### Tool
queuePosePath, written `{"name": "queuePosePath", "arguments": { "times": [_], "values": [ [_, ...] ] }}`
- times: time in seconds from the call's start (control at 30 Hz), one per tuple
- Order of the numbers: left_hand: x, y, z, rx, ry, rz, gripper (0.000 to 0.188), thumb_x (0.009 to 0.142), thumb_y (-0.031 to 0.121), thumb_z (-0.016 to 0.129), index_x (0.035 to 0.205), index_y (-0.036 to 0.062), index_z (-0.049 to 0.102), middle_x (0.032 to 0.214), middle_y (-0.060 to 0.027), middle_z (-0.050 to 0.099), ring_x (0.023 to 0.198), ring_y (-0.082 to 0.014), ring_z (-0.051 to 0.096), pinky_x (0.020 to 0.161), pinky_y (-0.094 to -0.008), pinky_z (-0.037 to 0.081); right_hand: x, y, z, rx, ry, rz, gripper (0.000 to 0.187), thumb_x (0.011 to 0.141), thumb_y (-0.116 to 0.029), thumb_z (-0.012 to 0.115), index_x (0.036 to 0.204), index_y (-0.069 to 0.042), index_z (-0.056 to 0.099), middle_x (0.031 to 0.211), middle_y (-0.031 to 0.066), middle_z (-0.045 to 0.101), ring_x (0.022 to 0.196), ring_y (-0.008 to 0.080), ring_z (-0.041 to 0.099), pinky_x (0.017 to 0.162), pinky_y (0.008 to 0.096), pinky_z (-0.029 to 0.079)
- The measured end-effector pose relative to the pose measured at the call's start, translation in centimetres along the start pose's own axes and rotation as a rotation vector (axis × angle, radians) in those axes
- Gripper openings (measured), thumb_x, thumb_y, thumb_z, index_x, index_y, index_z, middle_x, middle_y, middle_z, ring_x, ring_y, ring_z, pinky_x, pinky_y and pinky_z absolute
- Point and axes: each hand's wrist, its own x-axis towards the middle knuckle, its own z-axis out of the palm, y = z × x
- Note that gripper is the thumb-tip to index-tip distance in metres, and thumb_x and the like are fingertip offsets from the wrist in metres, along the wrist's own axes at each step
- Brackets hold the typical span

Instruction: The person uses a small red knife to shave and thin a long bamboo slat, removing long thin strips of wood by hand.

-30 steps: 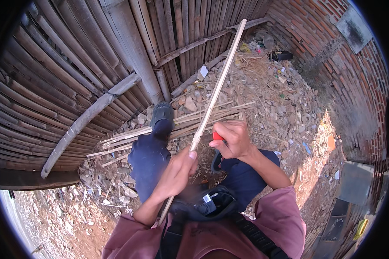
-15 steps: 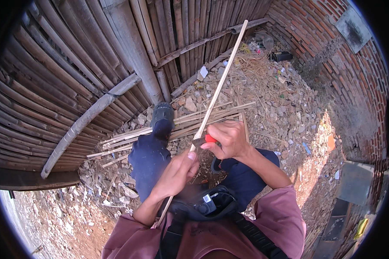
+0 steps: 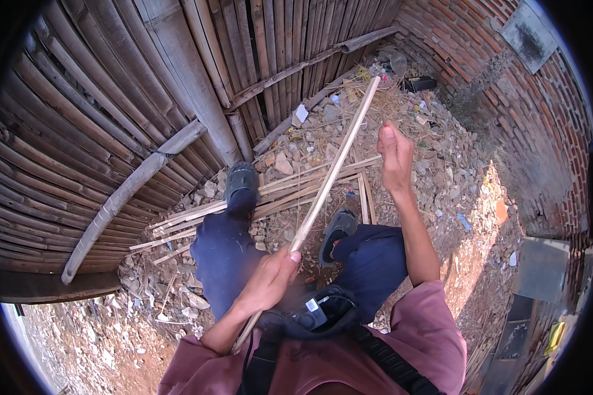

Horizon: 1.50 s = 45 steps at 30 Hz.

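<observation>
My left hand [image 3: 269, 280] is closed round the lower part of a long pale bamboo strip [image 3: 339, 158], thumb along its top. The strip slants from beside my left forearm up to the far right, its far end free in the air. My right hand [image 3: 396, 158] is raised to the right of the strip and apart from it, fingers closed. The red-handled knife seen in it a moment before is almost wholly hidden inside the fist now.
Several cut bamboo strips [image 3: 290, 191] lie on the stony ground between and beyond my feet. A bamboo slat wall [image 3: 79, 131] stands at left, a brick wall [image 3: 468, 46] at far right. An open black bag [image 3: 323, 313] hangs at my waist.
My right hand has moved away from the strip, up and to the right, from close beside my left hand. The strip's far end has come down nearer; my left hand still grips it.
</observation>
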Motion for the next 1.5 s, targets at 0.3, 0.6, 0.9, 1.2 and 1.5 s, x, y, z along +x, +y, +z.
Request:
{"name": "queuePosePath", "arguments": {
  "times": [0.3, 0.6, 0.9, 1.2, 1.5],
  "values": [
    [0.5, 1.6, -0.1, 0.015, 0.133, 0.0, 0.021, 0.114, 0.019, 0.044, 0.102, 0.0029, 0.049, 0.066, -0.0033, 0.048, 0.059, -0.0145, 0.044, 0.058, -0.0354, 0.038, -4.5, -3.2, 2.3, 0.065, -0.28, -0.248, 0.045, 0.108, -0.045, 0.058, 0.096, -0.002, 0.061, 0.075, 0.0084, 0.06, 0.059, 0.0254, 0.061, 0.056, 0.0364, 0.044],
    [1.0, 2.9, -1.5, 0.04, 0.136, 0.048, 0.025, 0.114, 0.022, 0.044, 0.104, -0.0006, 0.048, 0.071, -0.0132, 0.057, 0.066, -0.0291, 0.059, 0.065, -0.0421, 0.045, -6.8, -6.1, 4.8, 0.051, -0.415, -0.56, 0.036, 0.096, -0.041, 0.076, 0.091, -0.006, 0.066, 0.077, 0.0059, 0.064, 0.061, 0.026, 0.067, 0.054, 0.0367, 0.053],
    [1.2, 2.2, -0.7, 0.154, 0.219, 0.059, 0.021, 0.113, 0.021, 0.046, 0.114, -0.0008, 0.046, 0.072, -0.0218, 0.061, 0.066, -0.0445, 0.064, 0.062, -0.0501, 0.046, -6.7, -6.5, 4.9, -0.021, -0.377, -0.578, 0.038, 0.09, -0.041, 0.081, 0.09, -0.005, 0.069, 0.073, 0.0067, 0.062, 0.058, 0.0267, 0.065, 0.053, 0.0363, 0.051],
    [1.2, 2.7, -0.7, 0.207, 0.231, 0.054, 0.023, 0.114, 0.022, 0.047, 0.116, -0.001, 0.046, 0.068, -0.0262, 0.058, 0.067, -0.0525, 0.062, 0.059, -0.0531, 0.044, -6.1, -6.5, 4.7, -0.16, -0.323, -0.655, 0.037, 0.092, -0.043, 0.078, 0.086, -0.008, 0.066, 0.07, 0.004, 0.062, 0.056, 0.0239, 0.065, 0.053, 0.0357, 0.051],
    [-0.2, 1.7, -0.2, 0.264, 0.165, -0.026, 0.024, 0.115, 0.024, 0.045, 0.113, -0.0001, 0.049, 0.068, -0.0175, 0.059, 0.063, -0.0391, 0.062, 0.062, -0.0493, 0.044, -1.5, -3.9, 1.7, -0.253, -0.036, 0.029, 0.036, 0.106, -0.037, 0.066, 0.088, -0.006, 0.064, 0.065, 0.0066, 0.059, 0.054, 0.0159, 0.058, 0.052, 0.0334, 0.043]
  ]
}}
